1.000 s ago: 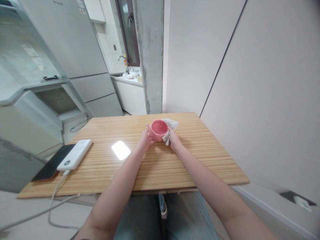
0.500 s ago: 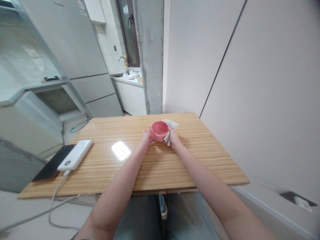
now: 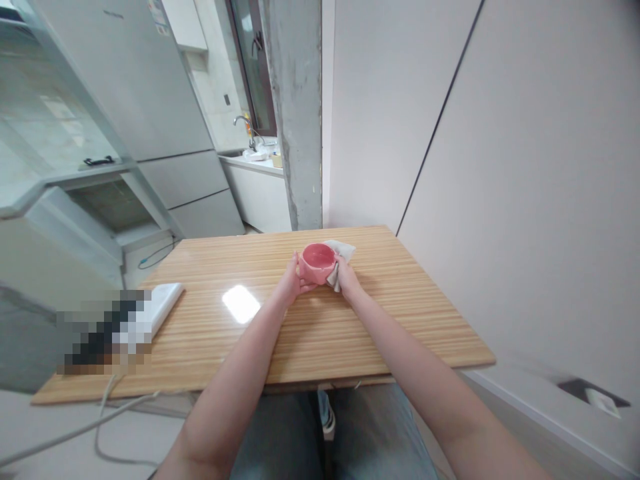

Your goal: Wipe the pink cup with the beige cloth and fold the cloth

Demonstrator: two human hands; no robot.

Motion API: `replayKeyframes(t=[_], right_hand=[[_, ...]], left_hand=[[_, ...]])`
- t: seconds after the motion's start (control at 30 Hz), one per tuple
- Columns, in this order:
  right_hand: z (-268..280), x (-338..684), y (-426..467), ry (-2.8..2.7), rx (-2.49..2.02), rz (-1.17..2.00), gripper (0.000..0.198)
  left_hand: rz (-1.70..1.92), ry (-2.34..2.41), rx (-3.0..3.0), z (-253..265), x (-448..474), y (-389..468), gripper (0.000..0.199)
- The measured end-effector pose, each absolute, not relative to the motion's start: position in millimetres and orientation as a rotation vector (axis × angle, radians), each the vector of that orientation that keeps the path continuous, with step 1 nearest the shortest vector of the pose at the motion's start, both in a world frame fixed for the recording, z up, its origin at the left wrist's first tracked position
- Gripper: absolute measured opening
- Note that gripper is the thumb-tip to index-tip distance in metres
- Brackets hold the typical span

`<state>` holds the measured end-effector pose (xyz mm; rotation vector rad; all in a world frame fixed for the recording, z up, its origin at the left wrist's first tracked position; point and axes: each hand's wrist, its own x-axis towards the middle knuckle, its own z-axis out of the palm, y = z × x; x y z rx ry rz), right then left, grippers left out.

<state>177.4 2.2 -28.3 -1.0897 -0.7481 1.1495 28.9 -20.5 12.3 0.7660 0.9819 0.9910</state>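
Observation:
A small round pink bowl [image 3: 317, 272] with a thick, uneven rim is held over the far middle of the table, its opening tipped towards me. My left hand [image 3: 291, 283] grips its left side, the thumb up by the rim and the fingers curled under. On the other side my right hand [image 3: 347, 277] is closed round a pale cloth [image 3: 345, 250] and presses it against the bowl's right wall. Part of the cloth sticks out behind the bowl, and a fold hangs below my right fingers. The right fingertips are mostly hidden.
The wood-grain table [image 3: 400, 320] ends close to my lap. On its left lie a white power bank [image 3: 167, 300] and a dark flat object, partly blurred out, with a grey cable [image 3: 103, 407] running off the edge. A pale wall panel [image 3: 525, 200] stands on the right.
The bowl stays between both hands and has tilted slightly. My left fingers have spread further beneath it. The whole view has shifted a little.

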Motion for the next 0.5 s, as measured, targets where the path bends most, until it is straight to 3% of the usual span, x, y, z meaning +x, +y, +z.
replayKeyframes(t=[0.1,0.27,0.37,0.5], right_hand=[[-26,183,4,-0.789,-1.094,1.174,0.025],[-27,170,4,-0.789,-0.971,1.298,0.039],[-27,170,3,-0.803,-0.942,1.251,0.034],[-25,184,4,-0.774,-1.075,1.109,0.026]], left_hand=[[0.904,1.036,0.822,16,28,-23,0.061],[1.110,0.968,0.775,17,33,-23,0.052],[1.196,0.971,0.792,15,33,-22,0.053],[0.990,0.963,0.785,13,26,-21,0.052]])
